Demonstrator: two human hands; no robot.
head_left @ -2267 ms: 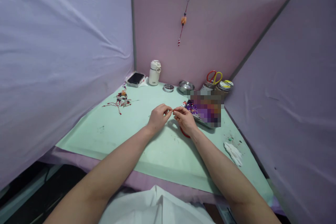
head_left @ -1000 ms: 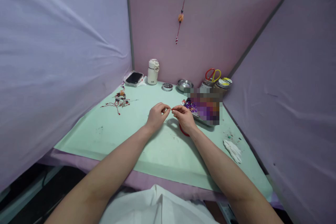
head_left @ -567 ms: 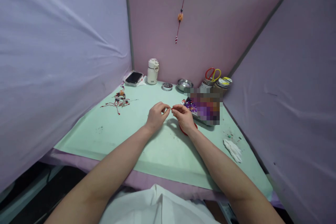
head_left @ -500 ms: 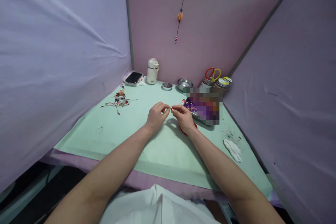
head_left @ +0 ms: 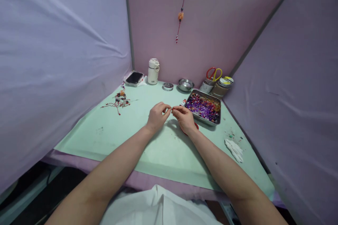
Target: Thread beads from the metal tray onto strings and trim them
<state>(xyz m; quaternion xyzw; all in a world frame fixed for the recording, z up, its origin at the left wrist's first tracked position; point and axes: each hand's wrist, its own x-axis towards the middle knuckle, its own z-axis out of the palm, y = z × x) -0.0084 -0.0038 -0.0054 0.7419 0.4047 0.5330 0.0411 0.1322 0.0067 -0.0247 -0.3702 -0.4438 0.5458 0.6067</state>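
My left hand (head_left: 157,116) and my right hand (head_left: 185,119) meet fingertip to fingertip above the middle of the table. Both are closed in a pinch around something tiny, too small to make out. Under my right wrist shows part of a red object (head_left: 196,126), mostly hidden. Just right of that hand lies a metal tray (head_left: 207,123) of purple, red and dark beads (head_left: 202,107) with loose threads. A small red-and-white item (head_left: 183,102) touches the tray's left side. Away to the left, several beaded strings (head_left: 121,100) lie in a heap on the green tabletop (head_left: 105,130).
Along the back stand a phone (head_left: 134,77) on a clear box, a white bottle (head_left: 153,71), a small round case (head_left: 168,86), a metal bowl (head_left: 186,85), scissors (head_left: 214,74) in a jar and a lidded jar (head_left: 223,86). A white cloth (head_left: 233,150) lies right. A beaded string (head_left: 180,16) hangs behind.
My hands stay pinched together in nearly the same place, my right fingers shifting very slightly left. The tray, blurred out before, now shows clearly.
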